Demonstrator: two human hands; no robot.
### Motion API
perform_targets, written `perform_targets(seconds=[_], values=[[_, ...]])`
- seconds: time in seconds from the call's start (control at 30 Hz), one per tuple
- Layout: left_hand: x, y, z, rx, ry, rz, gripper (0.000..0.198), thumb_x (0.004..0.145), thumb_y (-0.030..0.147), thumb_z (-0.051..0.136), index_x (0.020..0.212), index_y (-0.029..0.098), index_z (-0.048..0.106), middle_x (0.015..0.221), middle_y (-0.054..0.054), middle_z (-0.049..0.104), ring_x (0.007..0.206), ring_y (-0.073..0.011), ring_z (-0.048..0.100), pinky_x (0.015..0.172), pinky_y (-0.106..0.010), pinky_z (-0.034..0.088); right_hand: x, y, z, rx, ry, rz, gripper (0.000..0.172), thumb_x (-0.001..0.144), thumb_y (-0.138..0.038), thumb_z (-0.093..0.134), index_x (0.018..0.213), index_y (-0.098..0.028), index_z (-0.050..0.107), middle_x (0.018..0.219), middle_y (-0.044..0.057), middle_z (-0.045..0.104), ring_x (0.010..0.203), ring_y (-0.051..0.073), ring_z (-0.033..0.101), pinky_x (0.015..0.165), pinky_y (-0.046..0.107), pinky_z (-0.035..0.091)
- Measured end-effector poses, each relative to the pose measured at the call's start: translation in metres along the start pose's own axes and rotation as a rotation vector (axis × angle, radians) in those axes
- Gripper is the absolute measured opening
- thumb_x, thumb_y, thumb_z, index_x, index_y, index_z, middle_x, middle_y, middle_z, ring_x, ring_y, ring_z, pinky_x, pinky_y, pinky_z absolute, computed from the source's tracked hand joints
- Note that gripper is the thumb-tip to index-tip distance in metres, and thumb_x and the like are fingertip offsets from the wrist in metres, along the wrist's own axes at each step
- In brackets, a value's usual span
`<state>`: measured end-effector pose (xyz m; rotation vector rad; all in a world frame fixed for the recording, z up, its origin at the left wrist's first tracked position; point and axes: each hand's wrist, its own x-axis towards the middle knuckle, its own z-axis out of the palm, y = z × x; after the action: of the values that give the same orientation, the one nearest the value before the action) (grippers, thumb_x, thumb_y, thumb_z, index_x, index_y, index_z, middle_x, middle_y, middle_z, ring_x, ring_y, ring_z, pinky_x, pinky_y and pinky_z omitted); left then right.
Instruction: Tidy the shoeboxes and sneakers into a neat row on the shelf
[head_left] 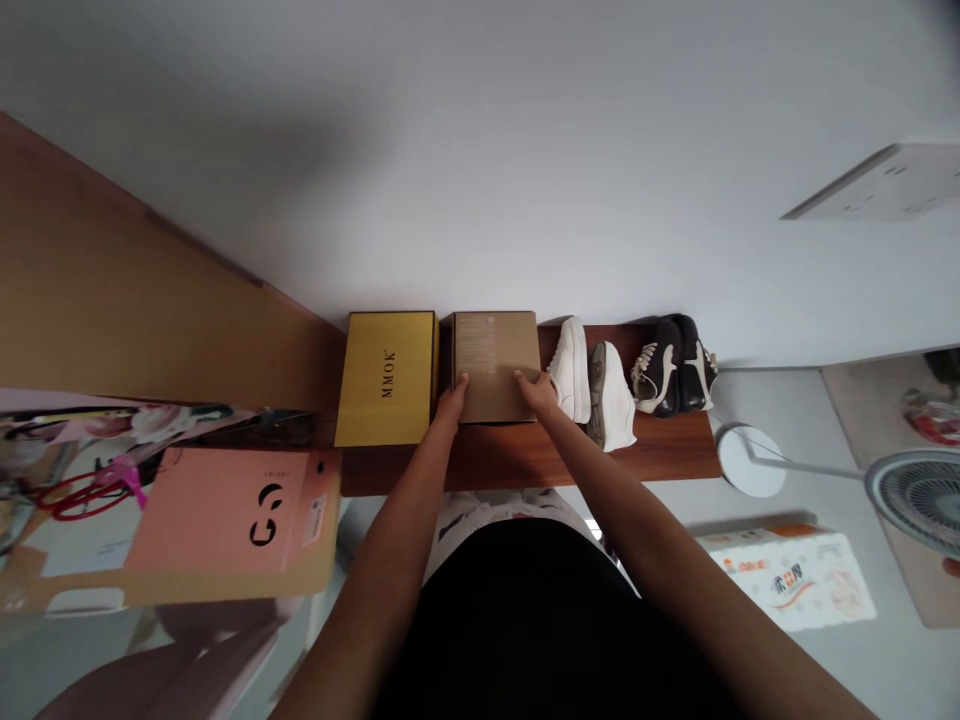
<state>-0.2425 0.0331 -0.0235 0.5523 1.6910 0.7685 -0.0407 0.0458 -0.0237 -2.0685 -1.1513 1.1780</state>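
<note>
A plain brown cardboard box (pixel 495 350) stands on the reddish-brown wooden shelf (pixel 660 450) against the wall. Its left side is gripped by my left hand (pixel 451 398), thumb on the top edge, the other fingers mostly hidden. My right hand (pixel 537 392) holds the right side, thumb lying on the box's top. Left of it is a yellow box (pixel 388 380) marked MMOK, with a narrow gap between. White shoes (pixel 573 370) sit just right of my right hand, and black-and-cream shoes (pixel 675 368) are farther right.
At the left, a pink box (pixel 225 505) and red-handled scissors (pixel 64 497) lie on a desk beside a tan panel (pixel 150 290). To the right are a white fan (pixel 919 490) and a wrapped tissue pack (pixel 795 580) on the floor. A white wall rises behind the shelf.
</note>
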Motion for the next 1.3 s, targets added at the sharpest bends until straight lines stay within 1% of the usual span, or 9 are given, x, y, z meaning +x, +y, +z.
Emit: perform_targets(seconds=[0.1,0.27,0.5,0.57,0.67,0.77,0.97,1.13,1.3], values=[[-0.012,0.000,0.000,0.025,-0.010,0.048,0.066,0.090,0.060,0.062,0.137,0.015,0.063,0.143,-0.018,0.061,0.139,-0.0297,0.053,0.114,-0.040,0.043,-0.008,0.002,-0.006,0.056,0.028,0.129,0.069,0.079,-0.065,0.068,0.126,-0.014,0.062,0.122,0.018,0.071,0.121,0.033,0.065,0.106,0.047,0.048],[-0.040,0.003,-0.010,0.027,0.019,0.152,0.071,0.091,0.063,0.059,0.144,0.017,0.056,0.156,-0.013,0.047,0.147,-0.0262,0.042,0.121,-0.037,0.033,-0.022,0.009,-0.020,0.287,-0.001,0.058,0.072,0.073,-0.066,0.073,0.120,-0.011,0.065,0.116,0.016,0.073,0.113,0.030,0.068,0.101,0.044,0.051],[-0.079,0.013,-0.035,-0.071,0.097,0.347,0.058,0.088,0.054,0.068,0.137,0.023,0.064,0.146,-0.009,0.061,0.143,-0.0258,0.048,0.123,-0.039,0.030,-0.036,0.012,-0.019,0.403,-0.041,0.097,0.065,0.072,-0.068,0.074,0.112,-0.016,0.069,0.113,0.012,0.075,0.111,0.029,0.068,0.100,0.041,0.054],[-0.086,0.014,-0.040,-0.166,0.070,0.315,0.062,0.083,0.053,0.075,0.135,0.021,0.065,0.141,-0.010,0.064,0.140,-0.0269,0.051,0.122,-0.040,0.034,-0.039,0.013,-0.014,0.465,-0.093,0.077,0.065,0.075,-0.070,0.070,0.113,-0.017,0.069,0.116,0.012,0.075,0.112,0.029,0.068,0.101,0.041,0.054],[-0.096,0.016,-0.046,-0.353,-0.104,0.161,0.060,0.078,0.055,0.078,0.123,0.016,0.070,0.129,-0.014,0.071,0.130,-0.0297,0.060,0.114,-0.044,0.045,-0.045,0.013,-0.006,0.521,-0.177,0.023,0.070,0.079,-0.072,0.064,0.123,-0.018,0.066,0.124,0.011,0.073,0.120,0.029,0.065,0.106,0.042,0.051],[-0.104,0.017,-0.048,-0.478,-0.225,0.067,0.062,0.074,0.054,0.083,0.121,0.017,0.069,0.122,-0.014,0.073,0.121,-0.0292,0.065,0.106,-0.045,0.052,-0.049,0.010,0.000,0.490,-0.188,-0.028,0.078,0.080,-0.074,0.063,0.139,-0.021,0.058,0.140,0.009,0.064,0.137,0.029,0.053,0.119,0.044,0.039],[-0.109,0.019,-0.040,-0.462,-0.169,0.167,0.070,0.068,0.052,0.087,0.127,0.020,0.066,0.130,-0.011,0.070,0.122,-0.0272,0.065,0.106,-0.042,0.053,-0.064,-0.003,0.001,0.455,-0.301,-0.044,0.095,0.079,-0.078,0.064,0.156,-0.028,0.041,0.163,0.001,0.038,0.158,0.026,0.014,0.130,0.047,0.010],[-0.103,0.017,-0.031,-0.350,-0.084,0.229,0.067,0.070,0.048,0.087,0.127,0.018,0.068,0.128,-0.012,0.071,0.119,-0.0275,0.067,0.106,-0.042,0.053,-0.094,-0.021,-0.005,0.566,-0.485,-0.097,0.083,0.085,-0.073,0.061,0.154,-0.030,0.045,0.158,-0.001,0.047,0.155,0.027,0.027,0.127,0.049,0.024],[-0.099,0.011,-0.024,-0.314,-0.057,0.226,0.069,0.073,0.043,0.086,0.135,0.021,0.065,0.124,-0.011,0.073,0.115,-0.0264,0.069,0.101,-0.042,0.056,-0.109,-0.029,-0.008,0.630,-0.537,-0.112,0.080,0.083,-0.062,0.071,0.151,-0.027,0.049,0.148,0.003,0.058,0.141,0.027,0.050,0.120,0.044,0.039]])
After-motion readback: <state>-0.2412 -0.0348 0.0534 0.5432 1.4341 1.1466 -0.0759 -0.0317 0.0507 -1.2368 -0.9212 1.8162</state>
